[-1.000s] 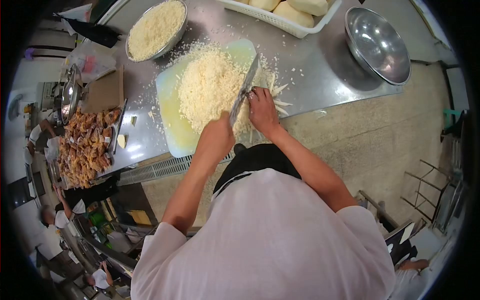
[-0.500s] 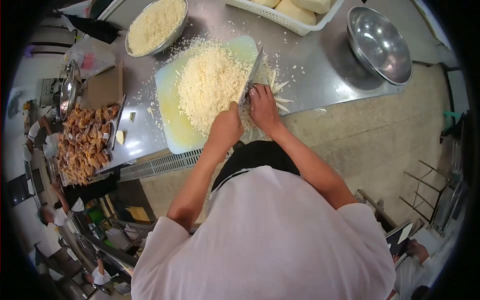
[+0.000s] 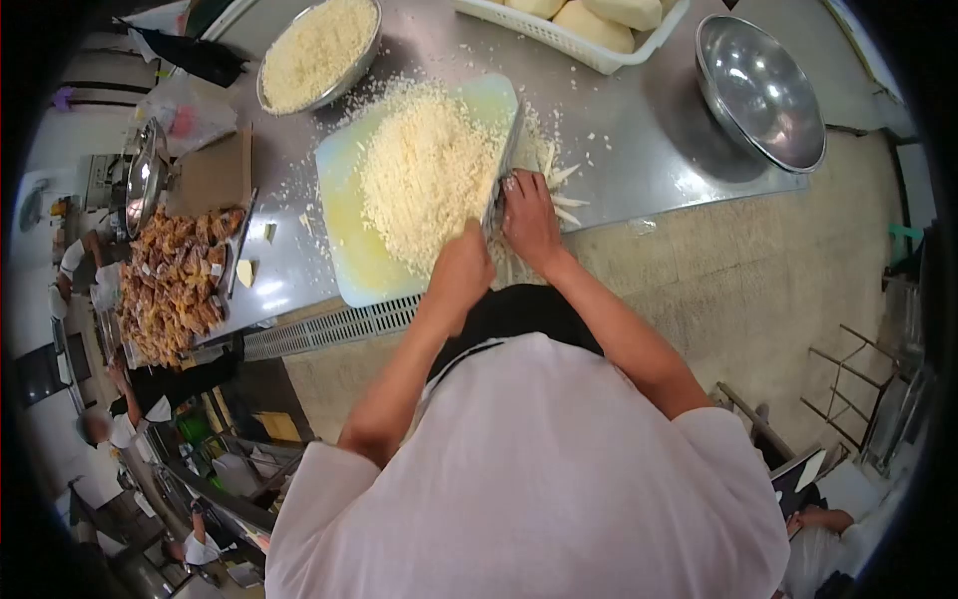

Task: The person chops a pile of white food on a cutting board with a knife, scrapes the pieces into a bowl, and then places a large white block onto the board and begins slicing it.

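Smooth, shiny metal is shown by the tabletop (image 3: 649, 130) and, more brightly polished, by the bowl (image 3: 763, 90) at upper right. Metal is also seen in the knife blade (image 3: 507, 152) at centre. Smooth plastic is suggested by the cutting board (image 3: 347, 225), matt cloth by the shirt (image 3: 539, 459) below.
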A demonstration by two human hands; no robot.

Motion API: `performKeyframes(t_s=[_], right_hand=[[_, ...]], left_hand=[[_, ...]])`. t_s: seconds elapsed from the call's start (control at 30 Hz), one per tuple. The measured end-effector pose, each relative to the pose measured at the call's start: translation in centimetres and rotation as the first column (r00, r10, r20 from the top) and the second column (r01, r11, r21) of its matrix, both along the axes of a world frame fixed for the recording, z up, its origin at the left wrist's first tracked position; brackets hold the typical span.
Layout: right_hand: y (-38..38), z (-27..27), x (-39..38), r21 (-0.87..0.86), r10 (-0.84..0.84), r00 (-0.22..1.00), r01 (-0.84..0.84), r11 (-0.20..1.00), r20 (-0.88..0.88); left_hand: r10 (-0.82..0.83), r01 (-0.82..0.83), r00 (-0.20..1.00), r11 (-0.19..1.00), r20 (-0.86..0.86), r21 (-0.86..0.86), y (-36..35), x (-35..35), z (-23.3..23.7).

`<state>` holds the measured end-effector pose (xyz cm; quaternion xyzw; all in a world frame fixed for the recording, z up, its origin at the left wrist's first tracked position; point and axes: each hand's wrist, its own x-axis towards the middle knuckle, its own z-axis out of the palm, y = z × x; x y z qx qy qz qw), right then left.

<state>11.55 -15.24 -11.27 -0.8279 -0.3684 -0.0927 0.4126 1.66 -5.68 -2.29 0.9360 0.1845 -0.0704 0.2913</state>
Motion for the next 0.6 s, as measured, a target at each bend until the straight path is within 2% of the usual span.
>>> performKeyframes(t_s=[0.1,0.17,0.27,0.37,0.43,0.5,0.57,0.6], right_hand=[[-0.2,0.7,0.0,0.025,0.021,1.0,-0.022,0.999,0.015],[0.2,0.2,0.1,0.01,-0.006,1.0,0.006,1.0,0.017],[0.0,0.6,-0.1,0.002,0.006,1.0,-0.006,1.0,-0.004],[-0.1,0.5,0.1,0.0,0.034,0.999,-0.034,0.999,-0.008],[0.1,0.6,0.1,0.007,0.021,1.0,-0.021,1.0,-0.011],[0.1,0.6,0.1,-0.003,0.0,1.0,0.0,1.0,-0.029],[-0.2,0.9,-0.2,-0.02,0.0,1.0,0.0,1.0,0.01],[-0.3,0.6,-0.4,-0.027,0.006,1.0,-0.006,1.0,0.009]], left_hand=[[0.0,0.0,0.999,1.0,0.036,-0.004,0.2,0.2,1.9],[0.03,-0.031,0.999,0.999,-0.028,-0.02,-0.3,-1.8,3.8],[0.026,-0.026,0.999,1.0,0.03,-0.015,-0.3,-0.9,-0.7],[0.022,-0.017,0.996,0.998,0.084,-0.063,0.1,0.2,0.4],[0.053,-0.053,0.999,0.998,0.001,-0.016,-0.3,-1.7,3.0],[0.064,-0.064,0.998,0.997,0.001,-0.041,-0.8,-1.8,1.2],[0.063,-0.06,0.994,0.998,0.093,-0.033,-0.8,-0.7,-1.6],[0.077,-0.069,0.993,0.993,0.086,-0.097,-0.3,0.1,-0.9]])
